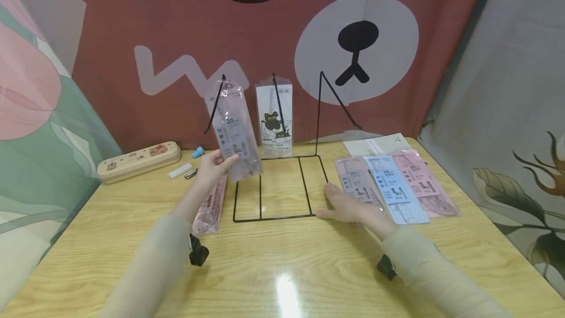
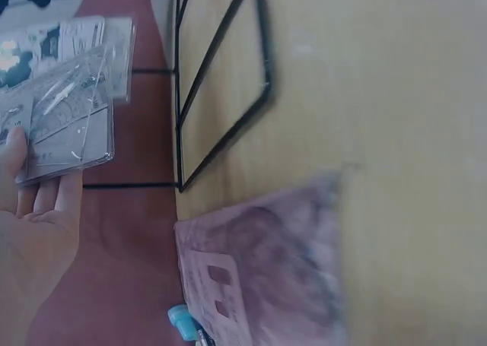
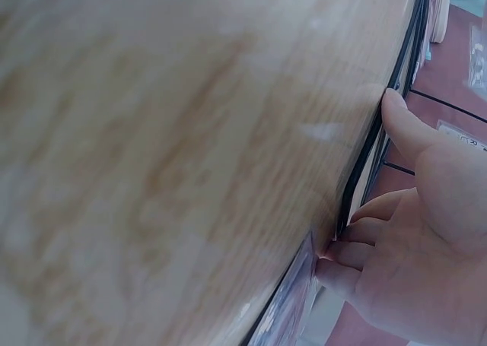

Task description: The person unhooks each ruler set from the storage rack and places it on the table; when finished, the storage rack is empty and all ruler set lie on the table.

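My left hand point(image 1: 220, 160) holds a clear pinkish ruler packet point(image 1: 232, 129) upright by its lower edge, in front of the left peg of a black wire rack point(image 1: 273, 216). In the left wrist view the left hand point(image 2: 34, 209) pinches this packet point(image 2: 68, 125) between thumb and fingers. A white ruler packet with a cat print point(image 1: 274, 118) hangs on the rack's middle peg. My right hand point(image 1: 346, 205) lies relaxed on the table at the rack base's right front corner. Its thumb point(image 3: 403, 125) touches the wire point(image 3: 373, 156).
Pink point(image 1: 356, 180), blue point(image 1: 394, 188) and pink point(image 1: 424, 183) packets lie side by side right of the rack, with white paper point(image 1: 375, 145) behind. Another pink packet point(image 1: 209, 207) lies under my left arm. A cream pencil case point(image 1: 139, 161), white eraser point(image 1: 180, 171) and small blue item point(image 1: 198, 151) sit at back left.
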The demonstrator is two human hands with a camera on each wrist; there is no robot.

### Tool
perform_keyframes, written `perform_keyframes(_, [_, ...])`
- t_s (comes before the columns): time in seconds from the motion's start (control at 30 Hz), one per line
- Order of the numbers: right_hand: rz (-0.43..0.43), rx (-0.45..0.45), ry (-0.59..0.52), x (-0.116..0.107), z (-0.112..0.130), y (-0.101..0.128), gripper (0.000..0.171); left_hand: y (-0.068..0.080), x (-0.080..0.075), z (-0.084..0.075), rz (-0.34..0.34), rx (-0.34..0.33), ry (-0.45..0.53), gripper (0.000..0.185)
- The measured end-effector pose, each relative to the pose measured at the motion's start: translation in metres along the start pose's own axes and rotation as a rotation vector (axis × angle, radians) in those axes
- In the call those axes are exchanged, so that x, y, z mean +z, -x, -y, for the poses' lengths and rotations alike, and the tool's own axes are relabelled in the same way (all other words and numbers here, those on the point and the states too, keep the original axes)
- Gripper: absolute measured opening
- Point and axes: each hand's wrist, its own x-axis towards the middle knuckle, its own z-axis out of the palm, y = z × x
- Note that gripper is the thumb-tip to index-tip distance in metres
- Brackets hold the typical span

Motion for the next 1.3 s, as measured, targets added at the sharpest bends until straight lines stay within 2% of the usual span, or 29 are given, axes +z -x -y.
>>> perform_keyframes(0.17, [0.003, 0.001, 0.0, 0.0, 0.0, -0.002, 0.093, 0.028, -0.003, 0.006, 0.008, 0.093, 0.01, 0.035])
perform_keyframes(0.3, [-0.002, -0.003, 0.007, 0.0, 0.0, -0.002, 0.093, 0.052, -0.003, 0.008, 0.013, 0.141, 0.024, 0.032])
perform_keyframes(0.4, [-0.003, -0.013, 0.003, 0.001, 0.001, -0.001, 0.093, 0.069, -0.004, 0.008, 0.021, 0.184, 0.042, 0.022])
perform_keyframes(0.53, [0.0, -0.015, -0.003, 0.001, 0.002, 0.0, 0.092, 0.093, -0.009, 0.009, 0.019, 0.297, 0.038, 0.013])
perform_keyframes(0.63, [-0.005, -0.025, -0.004, 0.0, 0.003, 0.0, 0.092, 0.11, -0.017, 0.007, 0.041, 0.375, 0.033, 0.013])
perform_keyframes(0.73, [-0.004, -0.026, -0.006, -0.001, 0.002, 0.001, 0.092, 0.124, -0.031, 0.002, 0.062, 0.416, 0.05, 0.019])
perform_keyframes(0.83, [-0.002, -0.022, -0.011, -0.001, 0.001, 0.0, 0.092, 0.134, -0.049, -0.005, -0.002, 0.429, 0.078, 0.024])
perform_keyframes(0.93, [0.0, -0.017, -0.012, 0.0, 0.0, 0.0, 0.092, 0.137, -0.073, -0.011, -0.113, 0.4, 0.119, 0.03])
perform_keyframes(1.03, [0.004, -0.011, -0.014, 0.0, 0.0, 0.0, 0.093, 0.137, -0.102, -0.013, -0.22, 0.313, 0.093, 0.03])
perform_keyframes(1.1, [0.009, -0.005, -0.015, 0.0, 0.0, 0.0, 0.093, 0.136, -0.121, -0.01, -0.262, 0.228, 0.005, 0.012])
perform_keyframes(1.13, [0.011, -0.004, -0.016, 0.0, 0.0, 0.0, 0.093, 0.135, -0.13, -0.008, -0.269, 0.186, -0.057, 0.008])
perform_keyframes(1.17, [0.012, -0.004, -0.015, 0.0, 0.0, 0.0, 0.093, 0.134, -0.138, -0.006, -0.27, 0.135, -0.124, 0.016])
perform_keyframes(1.3, [0.012, -0.007, -0.009, 0.0, 0.001, 0.0, 0.093, 0.125, -0.16, 0.007, -0.151, -0.009, -0.256, 0.028])
